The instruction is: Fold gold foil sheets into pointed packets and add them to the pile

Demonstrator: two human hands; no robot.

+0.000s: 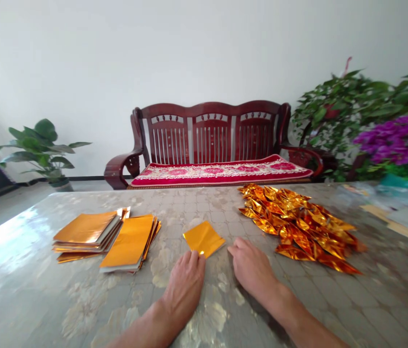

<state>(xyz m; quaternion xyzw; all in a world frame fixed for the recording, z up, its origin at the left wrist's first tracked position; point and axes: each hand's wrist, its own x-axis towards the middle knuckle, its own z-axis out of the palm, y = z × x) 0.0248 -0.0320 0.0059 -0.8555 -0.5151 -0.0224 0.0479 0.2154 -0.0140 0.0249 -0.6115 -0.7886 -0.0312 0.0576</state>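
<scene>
A folded square of gold foil paper lies turned cornerwise on the table in front of me. At its near corner, my left hand has its fingers closed together on the edge of the sheet. My right hand rests just to the right of the paper, apart from it, fingers curled in and nothing visible in them. To the left are two stacks of gold foil sheets, a flat stack and a tilted stack. A heap of folded, pointed gold foil pieces spreads out on the right.
The table has a shiny patterned cover. Clear plastic and flat sheets lie at its right edge. Behind it stands a dark wooden bench with a red patterned cushion. Potted plants and purple flowers flank it.
</scene>
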